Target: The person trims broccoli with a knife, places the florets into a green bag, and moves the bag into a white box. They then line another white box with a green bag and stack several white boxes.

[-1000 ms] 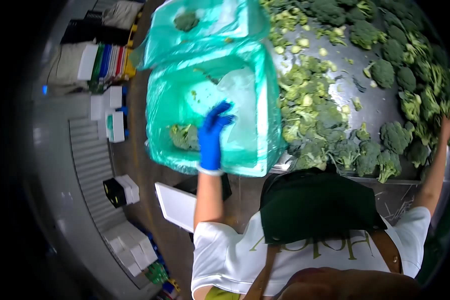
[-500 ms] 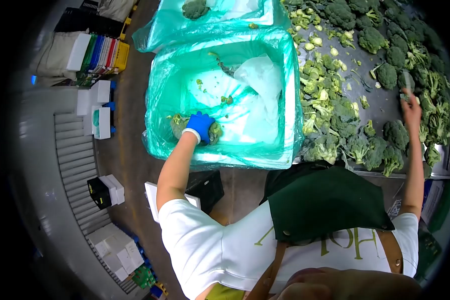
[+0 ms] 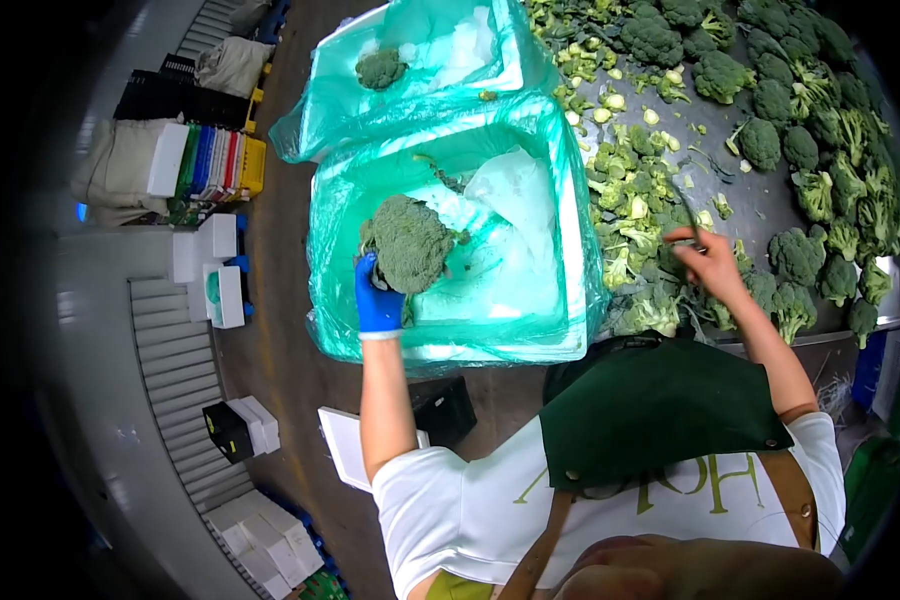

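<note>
Standing in the room, I observe the left hand point(image 3: 378, 300), in a blue glove with a pale cuff, its grip closed around a large broccoli head point(image 3: 408, 245). The broccoli head is over the left part of a green-lined box point(image 3: 575, 235), its domed crown facing up; the forearm crosses the near rim. The right hand point(image 3: 708, 262) (ungloved) has its grip closed on a slim knife point(image 3: 688, 200), blade directed away from the body, above the near end of the metal desk point(image 3: 765, 200). Inside the box, a translucent sheet point(image 3: 518, 190) lies toward the right, with loose green scraps point(image 3: 447, 180) beside it. A second lined box point(image 3: 335, 95) adjoins the far side and contains a smaller broccoli head point(image 3: 380, 68). On the desk, cut florets point(image 3: 625, 180) are heaped along the side nearest the boxes, while whole heads and exposed stalks point(image 3: 860, 150) are massed at the far right (several upturned). The person wears a white shirt point(image 3: 440, 515) and a dark green apron point(image 3: 660, 405). Stacked white boxes point(image 3: 265, 545) stand at lower left.
</note>
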Tool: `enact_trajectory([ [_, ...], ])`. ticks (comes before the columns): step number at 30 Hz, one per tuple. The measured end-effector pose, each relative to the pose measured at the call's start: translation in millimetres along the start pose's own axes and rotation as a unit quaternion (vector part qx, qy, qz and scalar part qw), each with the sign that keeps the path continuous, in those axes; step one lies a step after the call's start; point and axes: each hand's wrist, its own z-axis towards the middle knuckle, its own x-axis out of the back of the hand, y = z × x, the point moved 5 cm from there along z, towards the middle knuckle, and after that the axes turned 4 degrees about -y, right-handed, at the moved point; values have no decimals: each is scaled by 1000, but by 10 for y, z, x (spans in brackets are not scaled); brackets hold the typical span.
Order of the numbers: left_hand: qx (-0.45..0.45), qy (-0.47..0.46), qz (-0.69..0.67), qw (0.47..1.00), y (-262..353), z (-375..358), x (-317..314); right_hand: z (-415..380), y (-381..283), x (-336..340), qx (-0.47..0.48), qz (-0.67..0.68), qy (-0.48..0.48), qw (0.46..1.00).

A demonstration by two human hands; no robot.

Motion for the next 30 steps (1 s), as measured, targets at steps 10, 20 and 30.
enact_trajectory([
  [10, -100, -6, 143, 985, -782, -574, -1620, 9, -1031, -1081, -10, 309, -191, 932],
  [20, -352, -97, 658, 658, -983, -767, -2310, -107, -604, -643, -21, 209, -36, 977],
  [30, -378, -99, 606, 693, -1208, -637, -2415, -101, -417, -440, 20, 121, -3, 992],
])
